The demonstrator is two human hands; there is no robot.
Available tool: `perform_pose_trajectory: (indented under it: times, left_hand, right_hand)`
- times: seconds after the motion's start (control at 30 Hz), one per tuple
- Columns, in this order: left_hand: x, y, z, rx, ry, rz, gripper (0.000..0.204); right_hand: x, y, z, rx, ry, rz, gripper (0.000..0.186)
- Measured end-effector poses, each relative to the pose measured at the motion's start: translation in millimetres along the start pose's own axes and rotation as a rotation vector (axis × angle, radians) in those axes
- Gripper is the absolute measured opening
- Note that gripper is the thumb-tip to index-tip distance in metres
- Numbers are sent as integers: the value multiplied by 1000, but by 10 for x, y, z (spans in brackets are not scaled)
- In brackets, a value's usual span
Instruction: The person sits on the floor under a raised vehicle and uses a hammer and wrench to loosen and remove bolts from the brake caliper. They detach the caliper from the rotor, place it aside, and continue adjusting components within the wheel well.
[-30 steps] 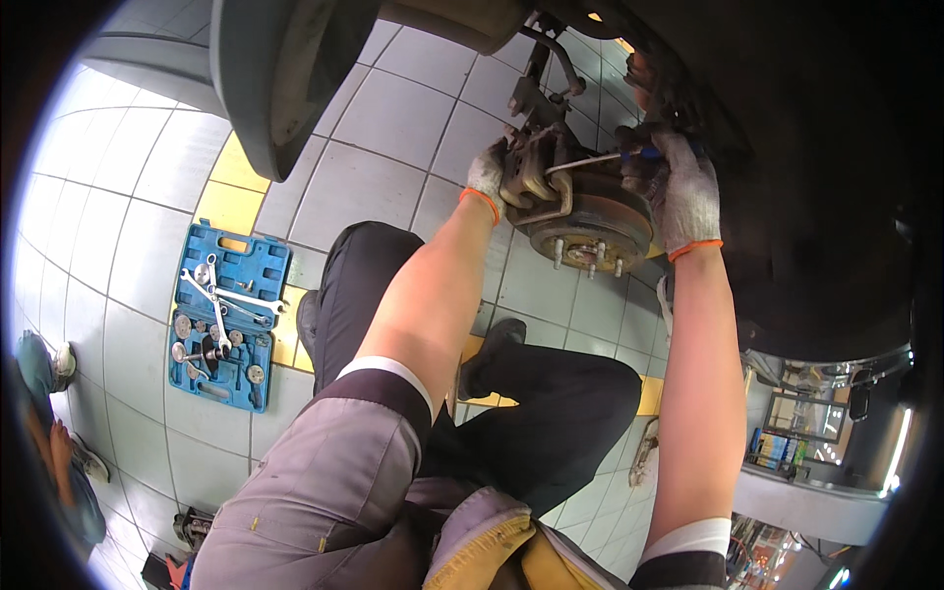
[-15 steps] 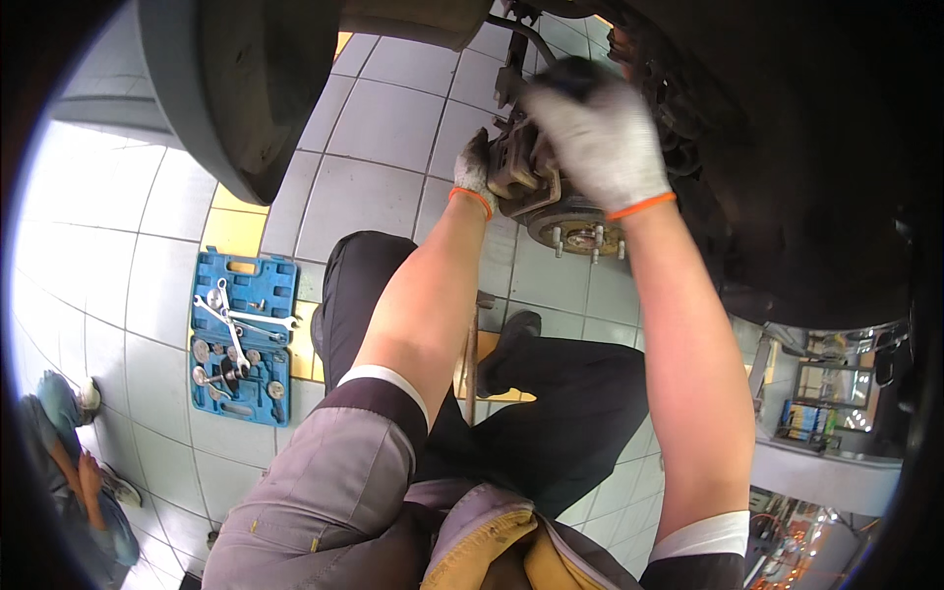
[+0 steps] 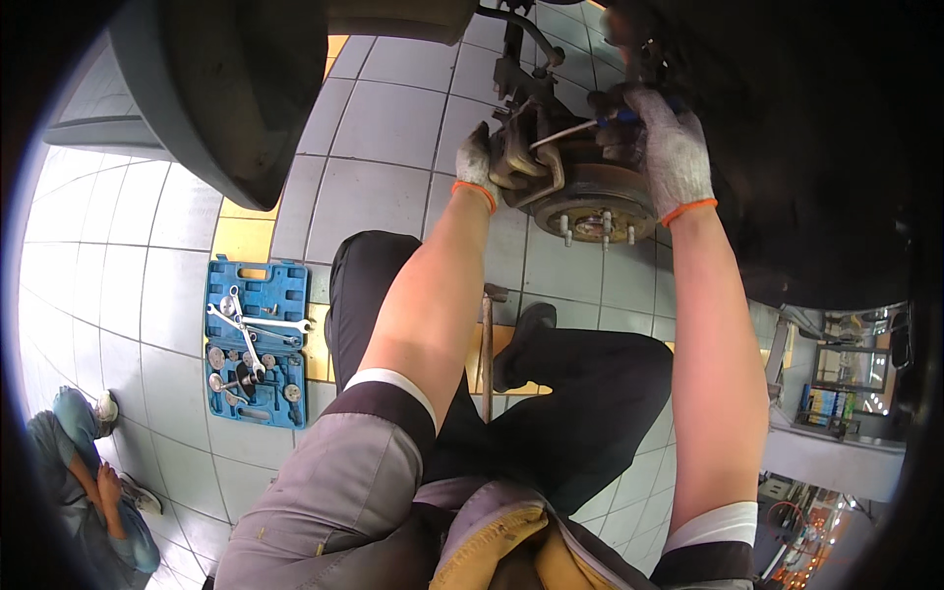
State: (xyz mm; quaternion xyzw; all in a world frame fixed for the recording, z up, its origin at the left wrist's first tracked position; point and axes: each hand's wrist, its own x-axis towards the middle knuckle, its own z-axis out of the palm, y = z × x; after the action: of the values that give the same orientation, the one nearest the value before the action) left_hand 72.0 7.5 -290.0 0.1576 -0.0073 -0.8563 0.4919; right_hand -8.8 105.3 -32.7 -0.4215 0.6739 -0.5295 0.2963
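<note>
At the top centre is a rusty brake caliper (image 3: 521, 157) beside a worn brake disc (image 3: 598, 206) with studs standing out of its hub. My left hand (image 3: 475, 160), in a grey-white glove with an orange cuff, is closed on the caliper's left side; some fingertips are hidden behind it. My right hand (image 3: 676, 152), gloved likewise, grips the blue handle of a screwdriver (image 3: 566, 134). Its pale shaft points left, and the tip meets the caliper's opening. Whether the tip is wedged in, I cannot tell.
A blue tool case (image 3: 258, 344) lies on the tiles at left, with wrenches (image 3: 246, 329) and round metal pieces on it. A wooden-handled hammer (image 3: 488, 344) stands between my legs. Another person (image 3: 93, 482) is at lower left. Grey car bodywork (image 3: 187, 88) hangs at upper left; dark bodywork is at right.
My right hand has moved right and slightly down from above the caliper, and the screwdriver's shaft now shows against the caliper. My left hand stays at its side.
</note>
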Motion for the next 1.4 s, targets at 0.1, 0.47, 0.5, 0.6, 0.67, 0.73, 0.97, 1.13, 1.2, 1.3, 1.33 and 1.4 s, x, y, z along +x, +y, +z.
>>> perform_pose_trajectory:
  times: [0.1, 0.47, 0.5, 0.6, 0.67, 0.73, 0.97, 1.13, 1.2, 1.3, 1.33, 1.4]
  left_hand:
    - [74, 32, -21, -102, -1, -115, 58]
    - [66, 163, 5, 140, -63, -151, 44]
    - [58, 188, 4, 160, -69, -147, 43]
    - [10, 239, -3, 189, -77, -187, 41]
    - [-21, 237, -9, 190, -60, -214, 40]
    - [-37, 196, -19, 221, -62, -147, 41]
    - [123, -47, -137, -18, -22, -127, 47]
    - [143, -98, -169, -90, -70, -87, 48]
    - [59, -64, -110, -103, -42, -65, 49]
    - [-78, 7, 46, -142, 10, -68, 51]
    - [-130, 19, 82, -154, 12, -82, 51]
    - [-191, 35, 131, -166, 4, -97, 52]
  right_hand:
    - [30, -87, -14, -63, -55, 2, 31]
    - [54, -1159, 428, -1335, -702, -129, 32]
    - [55, -1134, 465, -1529, -723, -271, 33]
    - [4, -1044, 504, -1842, -769, -318, 37]
    - [-53, -1014, 443, -1820, -762, -360, 37]
    - [-111, -1032, 293, -1643, -724, -176, 39]
    - [231, -978, -28, -1610, -862, -249, 45]
    - [176, -1004, 43, -1355, -790, -196, 36]
    - [78, -1040, 195, -1499, -760, -310, 35]
    - [-95, -1189, 710, -1856, -811, -420, 33]
    - [-110, -1185, 760, -1828, -826, -460, 33]
    - [-87, -1190, 640, -1742, -714, -290, 33]
